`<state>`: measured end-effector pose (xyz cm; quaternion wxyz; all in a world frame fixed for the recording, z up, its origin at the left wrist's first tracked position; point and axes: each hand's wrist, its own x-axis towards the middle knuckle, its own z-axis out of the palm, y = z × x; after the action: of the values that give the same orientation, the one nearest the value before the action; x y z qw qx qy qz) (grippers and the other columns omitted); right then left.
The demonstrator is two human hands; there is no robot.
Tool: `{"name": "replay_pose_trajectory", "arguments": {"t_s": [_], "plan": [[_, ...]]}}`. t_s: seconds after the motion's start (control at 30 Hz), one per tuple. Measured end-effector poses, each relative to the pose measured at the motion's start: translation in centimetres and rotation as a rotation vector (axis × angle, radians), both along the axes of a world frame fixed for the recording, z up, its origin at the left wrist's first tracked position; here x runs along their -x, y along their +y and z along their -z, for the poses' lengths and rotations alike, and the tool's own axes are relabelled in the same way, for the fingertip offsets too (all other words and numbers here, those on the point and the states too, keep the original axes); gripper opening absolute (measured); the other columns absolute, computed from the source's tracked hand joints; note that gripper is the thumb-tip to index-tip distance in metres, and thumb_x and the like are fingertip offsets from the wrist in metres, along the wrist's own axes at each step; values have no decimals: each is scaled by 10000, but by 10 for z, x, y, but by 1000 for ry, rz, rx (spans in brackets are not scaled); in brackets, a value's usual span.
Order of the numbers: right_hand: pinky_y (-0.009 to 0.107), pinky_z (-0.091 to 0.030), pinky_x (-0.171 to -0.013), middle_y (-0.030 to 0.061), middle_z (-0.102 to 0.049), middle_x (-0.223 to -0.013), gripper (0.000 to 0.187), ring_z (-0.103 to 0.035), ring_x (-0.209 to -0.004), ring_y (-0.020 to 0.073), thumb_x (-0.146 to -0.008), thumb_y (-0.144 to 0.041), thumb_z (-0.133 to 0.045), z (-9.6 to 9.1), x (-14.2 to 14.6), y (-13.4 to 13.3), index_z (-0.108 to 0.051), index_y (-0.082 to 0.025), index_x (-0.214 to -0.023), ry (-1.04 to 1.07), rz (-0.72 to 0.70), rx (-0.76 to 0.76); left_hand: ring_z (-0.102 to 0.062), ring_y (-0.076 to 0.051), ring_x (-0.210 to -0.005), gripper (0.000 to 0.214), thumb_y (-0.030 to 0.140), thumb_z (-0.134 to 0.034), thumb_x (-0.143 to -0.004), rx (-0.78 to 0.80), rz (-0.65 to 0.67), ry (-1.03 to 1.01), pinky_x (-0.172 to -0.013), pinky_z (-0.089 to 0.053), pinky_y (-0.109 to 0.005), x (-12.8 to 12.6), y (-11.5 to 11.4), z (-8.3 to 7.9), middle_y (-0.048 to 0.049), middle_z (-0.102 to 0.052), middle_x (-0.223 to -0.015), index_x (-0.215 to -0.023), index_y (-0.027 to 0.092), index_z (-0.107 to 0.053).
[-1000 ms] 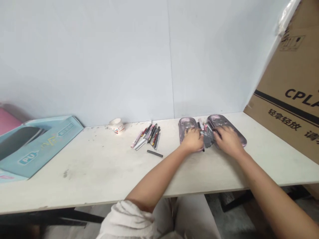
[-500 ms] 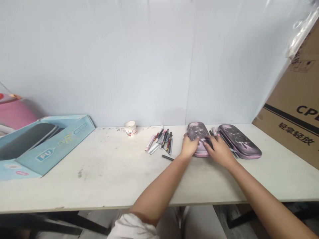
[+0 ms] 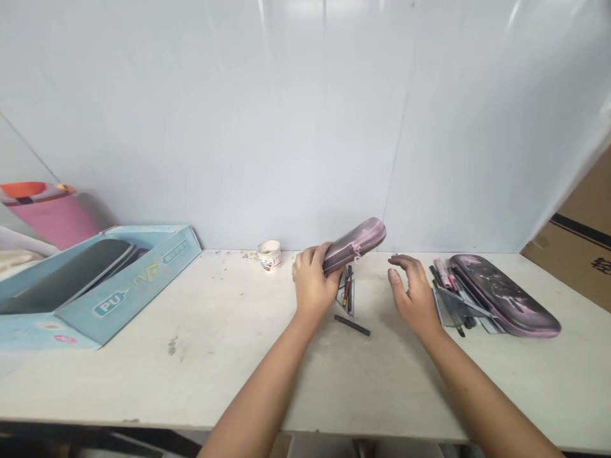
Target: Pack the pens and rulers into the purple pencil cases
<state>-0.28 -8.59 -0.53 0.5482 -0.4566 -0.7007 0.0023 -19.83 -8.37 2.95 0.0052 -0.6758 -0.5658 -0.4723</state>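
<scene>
My left hand (image 3: 312,280) is closed round one end of a purple pencil case (image 3: 356,242) and holds it lifted and tilted above the white table (image 3: 191,362). Under it lie a few pens (image 3: 347,289) and one dark pen (image 3: 352,325) by itself. My right hand (image 3: 414,292) hovers open just right of the lifted case, fingers spread, holding nothing. To its right a second purple pencil case (image 3: 506,296) lies flat on the table with a heap of pens and a ruler (image 3: 453,296) against its left side.
A small paper cup (image 3: 270,254) stands near the back wall. A light blue box (image 3: 100,283) with a dark flat item in it sits at the left, a pink tub (image 3: 48,213) behind it. A brown carton (image 3: 582,254) stands at the far right.
My left hand has picked one pencil case up off the table and carried it left over the pens. My right hand has let go and opened. The view has swung left.
</scene>
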Motion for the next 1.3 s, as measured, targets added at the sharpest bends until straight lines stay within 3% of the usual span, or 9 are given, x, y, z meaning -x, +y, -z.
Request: {"name": "replay_pose_trajectory", "arguments": {"t_s": [0.1, 0.23, 0.4, 0.6, 0.7, 0.87, 1.13, 1.3], "plan": [[427, -377, -913, 108, -498, -1050, 276, -460, -1055, 228, -853, -352, -400, 11, 3, -4, -472, -186, -1061, 100, 48, -52, -448, -285, -1051, 467, 239, -543, -749, -31, -127, 242, -904, -343, -438, 3, -7, 13, -85, -536, -1125, -1212, 274, -501], [447, -378, -914, 129, -422, -1092, 330, -428, -1092, 253, -781, -439, -516, 19, 11, -11, -465, -188, -988, 51, 90, -149, -436, -290, -1044, 490, 164, -507, -744, -96, -173, 423, -912, -299, -455, -5, -7, 25, -100, -536, -1133, -1221, 277, -505], [486, -356, -918, 127, -419, -1073, 277, -412, -1095, 273, -745, -434, -585, 17, 16, -10, -489, -185, -816, -135, 274, -260, -447, -275, -1048, 441, 154, -493, -763, -230, -175, 515, -923, -278, -455, -18, -4, 30, -119, -556, -1103, -1192, 248, -533], [509, -301, -958, 113, -513, -1018, 98, -456, -1063, 261, -773, -276, -535, 15, 9, -11, -534, -179, -786, -255, 409, -332, -459, -277, -1057, 423, 175, -527, -754, -280, -165, 563, -927, -276, -453, -23, -5, 33, -123, -572, -1096, -1173, 228, -550], [506, -292, -970, 102, -539, -998, 72, -477, -1047, 250, -765, -238, -517, 15, 10, -12, -546, -179, -792, -259, 421, -336, -464, -277, -1051, 432, 161, -532, -742, -301, -176, 581, -927, -279, -450, -21, -5, 33, -123, -578, -1085, -1169, 224, -555], [511, -259, -1003, 116, -561, -1003, 187, -480, -1051, 253, -769, -355, -538, 16, 14, -10, -543, -168, -784, -288, 433, -331, -467, -278, -1048, 429, 165, -520, -747, -318, -183, 599, -940, -267, -460, -20, -6, 31, -125, -584, -1066, -1171, 224, -558], [520, -261, -997, 89, -546, -993, 66, -484, -1036, 242, -744, -192, -510, 17, 17, -11, -560, -187, -786, -252, 423, -304, -463, -276, -1069, 448, 152, -517, -738, -306, -145, 566, -973, -229, -467, -17, -6, 31, -117, -576, -1089, -1176, 240, -555], [514, -297, -980, 69, -501, -953, 69, -478, -1007, 235, -702, -161, -531, 16, 13, -5, -570, -203, -740, -201, 312, -300, -456, -279, -1070, 483, 122, -511, -720, -218, -90, 528, -966, -227, -492, -8, -2, 31, -96, -575, -1095, -1179, 269, -548]]}}
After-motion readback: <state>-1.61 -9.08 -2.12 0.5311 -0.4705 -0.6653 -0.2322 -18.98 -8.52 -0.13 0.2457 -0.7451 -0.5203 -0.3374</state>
